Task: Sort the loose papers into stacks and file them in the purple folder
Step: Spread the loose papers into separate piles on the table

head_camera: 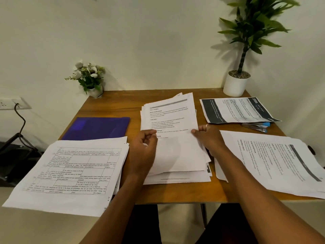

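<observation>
A loose pile of printed papers [175,152] lies in the middle of the wooden table [116,106]. My left hand [143,150] pinches the left edge of its top sheet [168,117], and my right hand [209,136] pinches the right edge; the sheet's far end is lifted. The purple folder [96,128] lies shut at the left, beyond a stack of table-printed sheets [73,173] that overhangs the front left edge. Another text stack [274,161] sits at the right. A dark-banded stack [235,110] lies at the far right.
A stapler [256,126] lies just below the dark-banded stack. A small white flower pot [91,80] stands at the back left corner and a tall potted plant [237,83] at the back right. A wall socket with a cable [12,103] is at the left.
</observation>
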A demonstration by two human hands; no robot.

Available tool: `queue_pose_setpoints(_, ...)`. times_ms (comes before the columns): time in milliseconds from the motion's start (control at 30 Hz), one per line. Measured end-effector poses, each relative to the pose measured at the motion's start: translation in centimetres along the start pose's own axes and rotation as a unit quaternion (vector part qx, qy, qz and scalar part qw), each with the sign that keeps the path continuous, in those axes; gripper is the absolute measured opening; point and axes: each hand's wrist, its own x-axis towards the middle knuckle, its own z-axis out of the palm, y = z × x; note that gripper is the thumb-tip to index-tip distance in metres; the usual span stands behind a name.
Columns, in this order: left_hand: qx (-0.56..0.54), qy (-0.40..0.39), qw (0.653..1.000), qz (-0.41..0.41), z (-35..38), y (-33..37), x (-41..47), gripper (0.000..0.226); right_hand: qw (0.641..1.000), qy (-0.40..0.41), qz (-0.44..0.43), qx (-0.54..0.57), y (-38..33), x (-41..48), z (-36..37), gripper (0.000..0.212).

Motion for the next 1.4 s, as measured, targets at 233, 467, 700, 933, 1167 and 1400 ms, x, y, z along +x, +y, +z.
queue_pose_setpoints(233,0.133,0.010,0.988,-0.078,1.0,-3.0,2.4,0.044,0.996,0.043,-0.042,-0.068,0.6,-0.3,-2.9,0.034)
queue_pose_setpoints(467,0.311,-0.032,0.950,0.011,2.0,-4.5,1.1,0.047,0.991,0.129,-0.026,-0.039,1.8,0.0,-5.0,0.017)
queue_pose_setpoints(700,0.324,-0.069,0.943,0.041,2.2,-4.3,0.8,0.044,0.985,0.155,0.067,0.025,2.5,0.2,-6.7,0.032)
queue_pose_setpoints(933,0.313,-0.113,0.942,0.047,2.5,-3.5,0.7,0.054,0.990,0.123,0.064,0.017,2.8,-0.4,-7.0,0.031)
queue_pose_setpoints(1167,0.207,-0.124,0.970,0.005,1.9,-3.4,0.7,0.040,0.995,0.062,0.068,0.042,2.0,-0.9,-5.1,0.029)
queue_pose_setpoints(1400,0.073,-0.053,0.995,-0.048,1.0,-3.5,0.7,0.027,0.994,0.079,0.039,0.061,1.4,-1.4,-5.1,0.013)
